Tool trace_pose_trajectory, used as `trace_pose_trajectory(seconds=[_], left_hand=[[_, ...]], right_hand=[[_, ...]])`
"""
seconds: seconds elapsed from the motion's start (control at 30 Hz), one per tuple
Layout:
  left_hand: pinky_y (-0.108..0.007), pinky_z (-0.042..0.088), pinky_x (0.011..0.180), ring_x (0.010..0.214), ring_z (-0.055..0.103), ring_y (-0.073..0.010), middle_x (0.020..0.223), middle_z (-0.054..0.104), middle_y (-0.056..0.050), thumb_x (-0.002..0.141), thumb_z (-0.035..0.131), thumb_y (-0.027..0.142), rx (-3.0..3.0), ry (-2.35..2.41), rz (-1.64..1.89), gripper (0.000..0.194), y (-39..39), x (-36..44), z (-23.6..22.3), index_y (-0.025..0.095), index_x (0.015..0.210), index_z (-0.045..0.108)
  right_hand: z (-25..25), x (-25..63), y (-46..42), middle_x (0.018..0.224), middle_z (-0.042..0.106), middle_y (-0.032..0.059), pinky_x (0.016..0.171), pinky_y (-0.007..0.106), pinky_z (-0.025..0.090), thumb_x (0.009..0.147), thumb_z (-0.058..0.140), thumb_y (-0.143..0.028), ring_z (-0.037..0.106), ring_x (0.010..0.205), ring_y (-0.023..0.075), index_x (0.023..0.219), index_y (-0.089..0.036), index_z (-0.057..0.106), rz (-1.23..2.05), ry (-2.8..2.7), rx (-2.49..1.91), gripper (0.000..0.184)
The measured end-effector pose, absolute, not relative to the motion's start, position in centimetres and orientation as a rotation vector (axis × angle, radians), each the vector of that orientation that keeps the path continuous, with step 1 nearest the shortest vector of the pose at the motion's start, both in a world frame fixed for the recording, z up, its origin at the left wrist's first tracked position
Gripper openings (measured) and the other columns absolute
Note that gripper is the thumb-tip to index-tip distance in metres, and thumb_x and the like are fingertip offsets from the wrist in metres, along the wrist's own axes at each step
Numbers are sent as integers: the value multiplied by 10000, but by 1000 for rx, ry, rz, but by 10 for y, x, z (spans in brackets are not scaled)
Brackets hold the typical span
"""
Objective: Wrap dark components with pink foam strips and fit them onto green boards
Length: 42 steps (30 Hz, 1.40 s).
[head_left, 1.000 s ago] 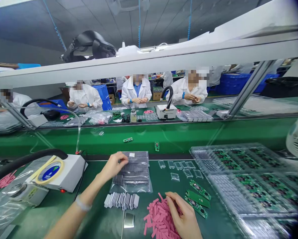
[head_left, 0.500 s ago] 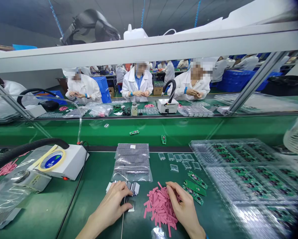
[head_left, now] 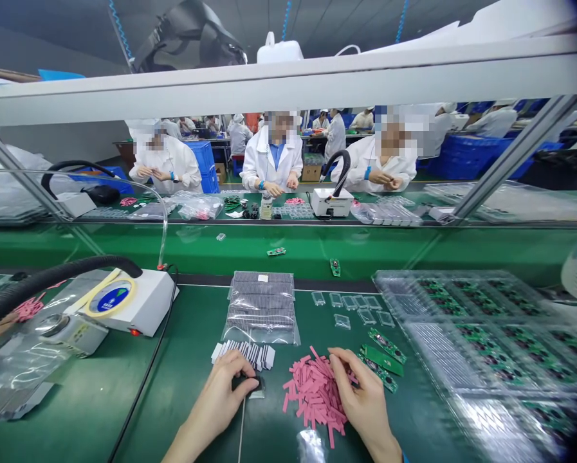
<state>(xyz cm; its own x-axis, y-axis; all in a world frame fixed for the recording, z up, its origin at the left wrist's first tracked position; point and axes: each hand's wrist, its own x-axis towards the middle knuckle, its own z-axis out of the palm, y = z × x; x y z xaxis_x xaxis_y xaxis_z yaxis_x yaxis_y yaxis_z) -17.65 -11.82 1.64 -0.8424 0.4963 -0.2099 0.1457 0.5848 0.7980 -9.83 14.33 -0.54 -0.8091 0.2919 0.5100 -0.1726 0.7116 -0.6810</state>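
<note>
green worktop (head_left: 88, 399) beneath left hand (head_left: 226, 387) and right hand (head_left: 360, 393); glare patches on surface. green strip (head_left: 249, 263) runs crosswise beyond both. white shelf (head_left: 269, 85) spans ahead, above hand level; metal post (head_left: 510, 161) slants under it, ahead-right of right hand. blue crates (head_left: 466, 154) farther off that way. grey wall (head_left: 98, 146) far ahead-left of left hand. dark grey ceiling (head_left: 336, 22) overhead.

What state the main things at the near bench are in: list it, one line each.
Left grip: curled, hold unclear
Right grip: curled, hold unclear
Pink strips: loose, heaped
White strips: overlapping, in a row
Clear bag: flat, filled, seal unclear
Clear cases: loose, laid out
Loose boards: lying close together
Clear tray: holding circuit boards
Black hose: arched
</note>
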Motion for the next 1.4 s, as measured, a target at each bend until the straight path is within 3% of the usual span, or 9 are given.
trace_pose_trajectory(seconds=[0.23,0.5,0.6,0.7,0.77,0.9,1.4], left_hand=[[-235,423,682,703,534,-130,773,612,-29,847,631,414,313,2124,1661,254,-108,-149,13,165,794,633],[-203,452,621,625,585,-100,687,644,-42,794,708,448,255,1427,1902,386,-68,-118,-5,151,719,473],[-181,442,594,600,576,-82,674,629,-20,718,793,382,191,1346,1985,372,-58,-114,-12,140,722,510],[-175,478,647,653,572,-62,830,642,-18,683,826,296,137,1419,2098,371,-51,-111,-13,178,991,657],[-187,507,670,696,585,-70,937,621,-34,720,795,275,202,1523,2120,394,-49,-112,-11,228,1094,681],[-200,548,694,770,630,-104,1022,587,-56,794,714,235,330,1766,2085,262,-51,-115,-5,241,1056,711],[-177,562,736,816,650,-104,992,624,-42,811,677,164,456,1942,2011,241,-54,-112,-3,218,1045,702]], right_hand=[[8,-79,91,851,610,40,672,126,482,930,542,-201,591,747,58,999,-149,632,1451,-2339,103,125],[10,-75,88,790,556,30,706,107,441,980,464,-254,551,776,45,741,-111,558,1733,-2377,57,294],[16,-75,95,835,571,25,721,97,448,957,508,-232,567,805,43,820,-128,602,1705,-2346,57,196],[20,-72,95,914,587,30,776,102,468,942,526,-209,586,865,50,958,-151,625,1607,-2308,-11,116],[22,-69,92,897,584,32,751,103,463,945,511,-197,583,844,50,920,-146,624,1567,-2344,-4,128],[21,-64,87,847,571,36,694,112,437,947,479,-160,559,791,50,854,-128,606,1491,-2416,75,161],[18,-57,90,831,547,22,708,129,401,942,491,-113,515,794,43,854,-140,589,1364,-2430,179,134]])
